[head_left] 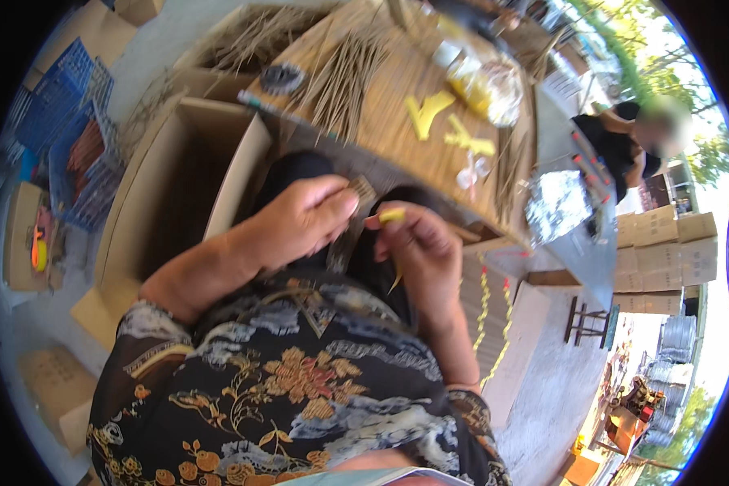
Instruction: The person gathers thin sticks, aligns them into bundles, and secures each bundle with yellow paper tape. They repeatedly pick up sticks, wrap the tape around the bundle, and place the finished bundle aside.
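My left hand [312, 212] is closed over my lap around a small bundle of thin brown sticks [361, 191]; the ends stick out past the thumb. Just to its right, my right hand [421, 249] pinches a narrow yellow strip [392, 215] between thumb and fingertips, and a thin tail hangs below. The two hands are slightly apart. On the wooden table [401, 49] ahead lies a loose heap of similar brown sticks [344, 77]. Yellow strips [429, 112] lie to the right of that heap, near a clear plastic bag [488, 87] with yellow material inside.
An open cardboard box [166, 182] stands close on my left, with blue crates [61, 81] beyond it. A dark round object [282, 78] sits at the table's edge. At the right are crumpled silver foil [559, 206], another person [611, 146], a stool [587, 322] and stacked cartons [656, 251].
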A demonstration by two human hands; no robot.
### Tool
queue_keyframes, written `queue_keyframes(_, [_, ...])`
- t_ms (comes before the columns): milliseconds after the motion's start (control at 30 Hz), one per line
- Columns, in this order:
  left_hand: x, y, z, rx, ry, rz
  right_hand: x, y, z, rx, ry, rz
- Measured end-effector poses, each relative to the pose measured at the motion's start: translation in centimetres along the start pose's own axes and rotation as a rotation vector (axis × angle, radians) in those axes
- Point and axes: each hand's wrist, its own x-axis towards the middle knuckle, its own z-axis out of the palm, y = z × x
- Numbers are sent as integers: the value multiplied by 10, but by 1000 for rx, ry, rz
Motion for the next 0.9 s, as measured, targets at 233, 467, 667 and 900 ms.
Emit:
queue_keyframes(233, [0, 0, 7, 29, -31, -7, -6, -11, 2, 11, -76, 80])
queue_keyframes(467, [2, -1, 16, 15, -65, -11, 4, -8, 0, -103, -30, 52])
queue_keyframes(667, [1, 0, 16, -9, -124, -9, 4, -12, -2, -144, -17, 105])
queue_keyframes(900, [-1, -2, 14, -63, -152, -18, 5, -13, -1, -156, -17, 106])
